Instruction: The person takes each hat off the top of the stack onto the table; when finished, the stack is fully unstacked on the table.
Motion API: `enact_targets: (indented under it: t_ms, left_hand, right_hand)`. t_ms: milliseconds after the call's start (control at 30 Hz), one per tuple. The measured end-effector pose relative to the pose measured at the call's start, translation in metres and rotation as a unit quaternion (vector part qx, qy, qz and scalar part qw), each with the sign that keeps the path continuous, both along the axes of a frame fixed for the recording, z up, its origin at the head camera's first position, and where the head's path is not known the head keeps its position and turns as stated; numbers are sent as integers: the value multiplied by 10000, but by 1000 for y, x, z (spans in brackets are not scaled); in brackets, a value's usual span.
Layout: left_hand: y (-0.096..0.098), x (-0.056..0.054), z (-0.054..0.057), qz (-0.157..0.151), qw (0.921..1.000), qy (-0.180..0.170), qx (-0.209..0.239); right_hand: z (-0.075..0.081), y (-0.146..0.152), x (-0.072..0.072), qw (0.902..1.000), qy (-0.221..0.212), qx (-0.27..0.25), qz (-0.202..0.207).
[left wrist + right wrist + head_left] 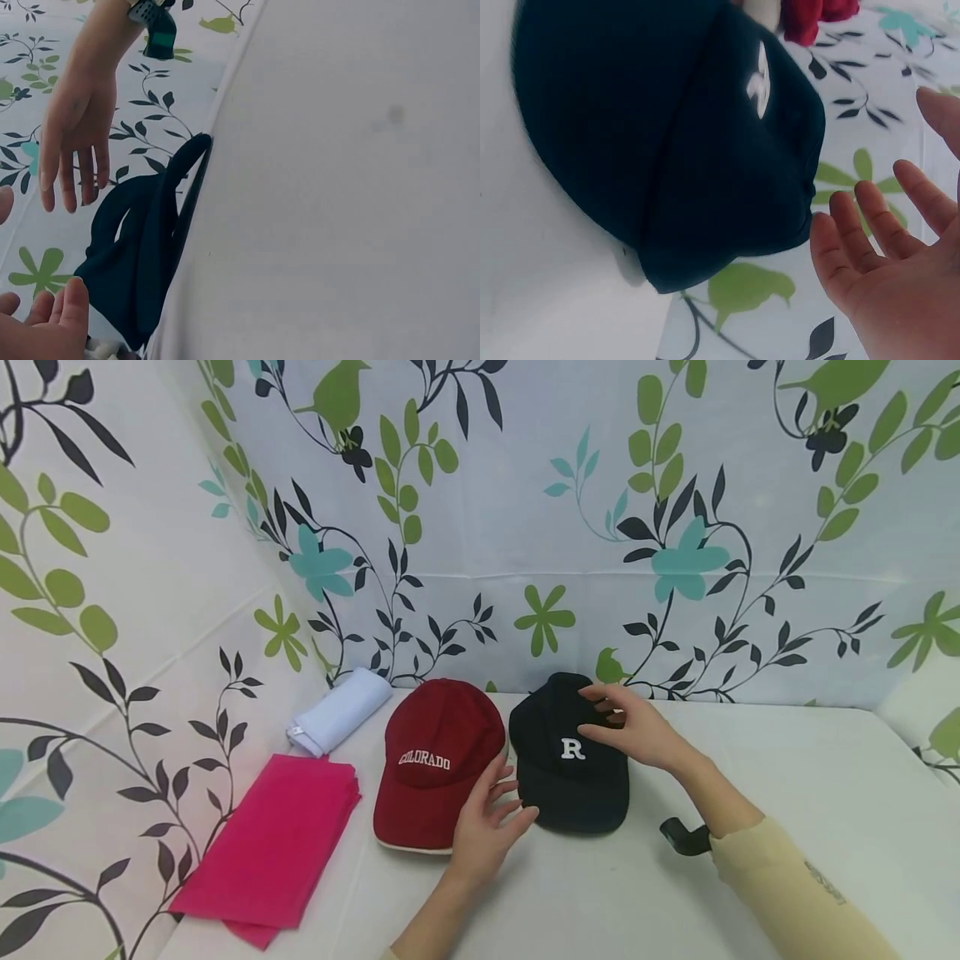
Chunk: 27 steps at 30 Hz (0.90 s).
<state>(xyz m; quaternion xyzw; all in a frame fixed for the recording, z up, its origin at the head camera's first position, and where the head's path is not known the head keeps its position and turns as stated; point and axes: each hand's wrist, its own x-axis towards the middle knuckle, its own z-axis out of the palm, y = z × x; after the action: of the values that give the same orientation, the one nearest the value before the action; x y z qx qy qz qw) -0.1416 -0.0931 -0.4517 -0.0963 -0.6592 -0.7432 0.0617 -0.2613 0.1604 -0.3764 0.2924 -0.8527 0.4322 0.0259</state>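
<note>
The right hand (637, 731) hides part of the black cap's (570, 777) crown.

**Three views around one dark cap**

The head camera looks forward and down from above the white table (750, 827), taking in the whole scene. The left wrist camera sits low at the table's surface, facing the leaf-patterned backdrop (142, 97). The right wrist camera hangs very close. All three share the dark navy fabric cap with a white letter R (570, 760) (142, 255) (667, 135).

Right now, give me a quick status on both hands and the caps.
Left hand open between red cap and black cap. Right hand open over black cap's crown. Nothing blocking either cap.
</note>
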Motion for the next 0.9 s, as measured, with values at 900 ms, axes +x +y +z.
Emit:
enact_targets:
  t_ms: [900]
  left_hand:
    - [-15, 3, -3, -636, 9965, 495, 219]
  right_hand:
    - [-32, -8, 51, 9629, 1136, 2394, 507]
